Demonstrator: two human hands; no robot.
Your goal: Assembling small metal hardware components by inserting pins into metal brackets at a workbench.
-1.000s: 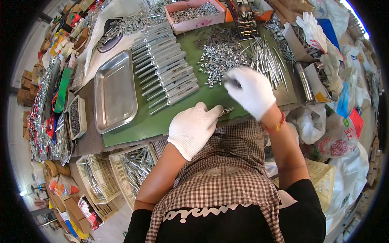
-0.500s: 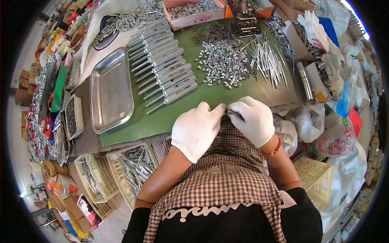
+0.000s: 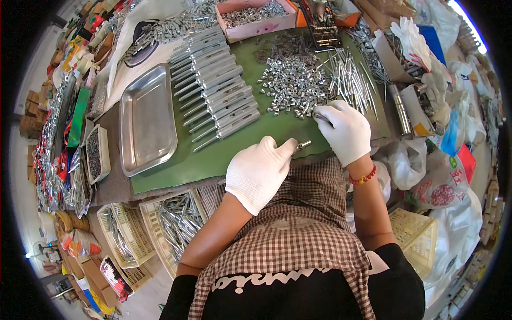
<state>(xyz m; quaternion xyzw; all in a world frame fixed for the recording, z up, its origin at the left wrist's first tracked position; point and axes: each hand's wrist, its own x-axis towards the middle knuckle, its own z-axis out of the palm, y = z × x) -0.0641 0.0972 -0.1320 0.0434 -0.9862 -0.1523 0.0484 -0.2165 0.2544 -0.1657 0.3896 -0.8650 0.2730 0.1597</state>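
Ctr frame, my L hand (image 3: 258,173) pinches metal piece (image 3: 304,144), R hand (image 3: 344,130) by collars (image 3: 295,84), can't tell grip; prob picking, next needs precision.

Metal piece (image 3: 304,144) part-hidden by left hand (image 3: 258,172)

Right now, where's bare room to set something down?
On the green worktop, between the metal tray, the row of tubes and the left hand; the tray's floor is bare too. It's crowded around the small metal sleeves, thin rods and pink box.
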